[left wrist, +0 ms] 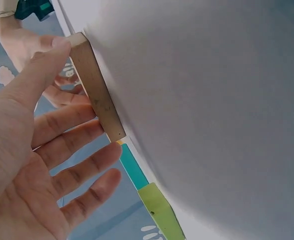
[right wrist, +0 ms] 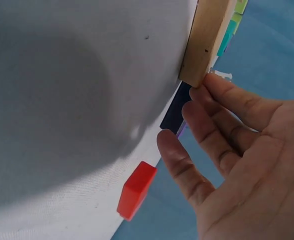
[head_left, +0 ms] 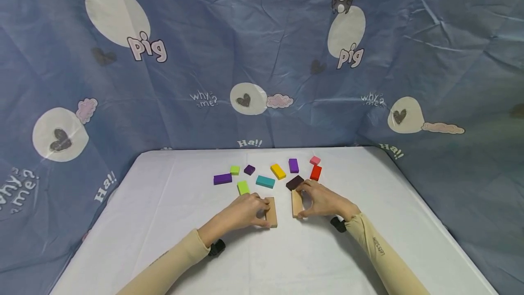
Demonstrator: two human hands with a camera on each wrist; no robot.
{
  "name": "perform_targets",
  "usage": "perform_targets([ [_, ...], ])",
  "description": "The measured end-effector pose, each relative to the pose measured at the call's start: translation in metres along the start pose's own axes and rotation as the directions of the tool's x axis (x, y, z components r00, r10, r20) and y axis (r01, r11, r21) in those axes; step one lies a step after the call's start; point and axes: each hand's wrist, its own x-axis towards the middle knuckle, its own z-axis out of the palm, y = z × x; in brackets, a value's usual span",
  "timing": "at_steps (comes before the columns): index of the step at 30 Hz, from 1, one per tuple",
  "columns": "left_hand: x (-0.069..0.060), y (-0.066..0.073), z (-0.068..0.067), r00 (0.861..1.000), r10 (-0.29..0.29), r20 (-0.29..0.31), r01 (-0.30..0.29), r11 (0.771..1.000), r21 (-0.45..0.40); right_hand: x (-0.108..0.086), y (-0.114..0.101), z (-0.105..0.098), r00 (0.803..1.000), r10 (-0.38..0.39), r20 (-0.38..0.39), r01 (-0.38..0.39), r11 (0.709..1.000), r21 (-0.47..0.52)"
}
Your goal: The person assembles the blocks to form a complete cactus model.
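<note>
Two plain wooden blocks stand on the white table, a small gap apart. My left hand (head_left: 244, 211) holds the left block (head_left: 272, 215) by its ends, thumb at the near end and fingers at the far end. In the left wrist view the thumb of my left hand (left wrist: 42, 145) touches one end of the block (left wrist: 97, 85), and the lower fingers are spread. The right block (head_left: 296, 204) sits between thumb and fingers of my right hand (head_left: 325, 201). In the right wrist view, fingertips of my right hand (right wrist: 247, 155) touch the block's end (right wrist: 202, 47); the thumb is hidden.
Behind the hands lie a dark brown block (head_left: 294, 182), a teal one (head_left: 265, 181), a yellow one (head_left: 278, 171), a red one (head_left: 315, 172), a green one (head_left: 243, 188) and a purple one (head_left: 223, 179), among others. A patterned blue cloth (head_left: 204, 58) hangs beyond the table.
</note>
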Motion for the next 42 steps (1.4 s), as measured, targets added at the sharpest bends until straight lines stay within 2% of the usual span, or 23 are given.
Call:
perform_targets([
  [12,-0.002,0.005,0.001,0.999,0.04,-0.025,-0.039,0.999,0.033,0.006,0.003,0.003,0.999,0.05,0.005,-0.05,0.999,-0.008],
  [17,-0.002,0.01,0.002,0.999,0.037,-0.028,-0.036,0.999,0.036,0.009,0.004,0.002,0.998,0.059,0.01,-0.059,0.998,-0.008],
  [23,-0.004,0.02,0.0,1.0,0.027,0.004,-0.027,0.999,0.027,0.009,0.004,0.002,0.999,0.053,0.009,-0.053,0.999,-0.007],
  [33,-0.011,0.037,0.0,0.998,0.054,0.045,-0.056,0.997,0.06,0.009,0.004,0.003,0.999,0.044,0.006,-0.044,0.999,-0.011],
  [37,-0.016,0.044,0.0,0.996,0.071,0.046,-0.073,0.996,0.051,0.009,0.003,0.003,0.999,0.041,0.009,-0.041,0.999,-0.009],
  [42,-0.02,0.05,0.0,0.995,0.101,0.026,-0.103,0.991,0.087,0.008,0.003,0.003,0.999,0.047,0.017,-0.047,0.999,-0.013],
])
